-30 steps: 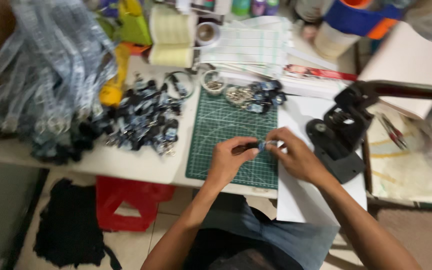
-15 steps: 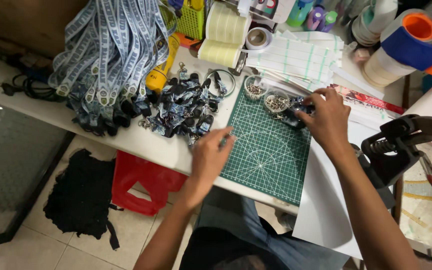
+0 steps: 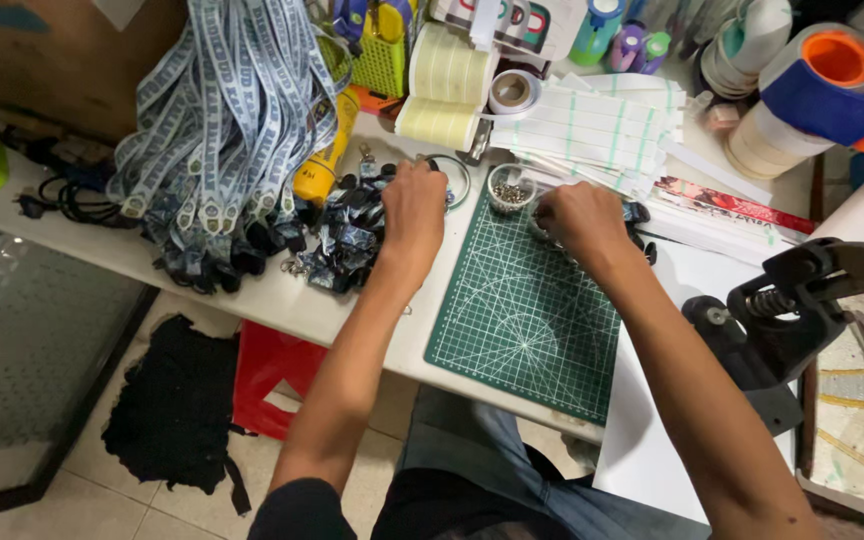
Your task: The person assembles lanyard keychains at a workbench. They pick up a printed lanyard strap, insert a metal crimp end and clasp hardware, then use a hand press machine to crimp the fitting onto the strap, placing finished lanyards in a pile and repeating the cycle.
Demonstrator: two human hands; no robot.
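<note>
Both your hands work at the frame's upper centre.
Your left hand (image 3: 414,205) rests curled on the dark lanyard pile (image 3: 347,235); your right hand (image 3: 577,215) sits by the small dish (image 3: 508,188); I cannot tell what either grips.

Left hand (image 3: 414,208) sits knuckles-up at the far edge of the white tabletop (image 3: 282,300), fingers curled into the dark heap of folded lanyard pieces (image 3: 347,235), just beside a clear round dish (image 3: 452,180). Right hand (image 3: 574,218) is bunched at the far edge of the green gridded cutting mat (image 3: 527,310), right by a small round tin of silver metal bits (image 3: 508,190). The black lever press (image 3: 772,320) stands near the right edge.
</note>
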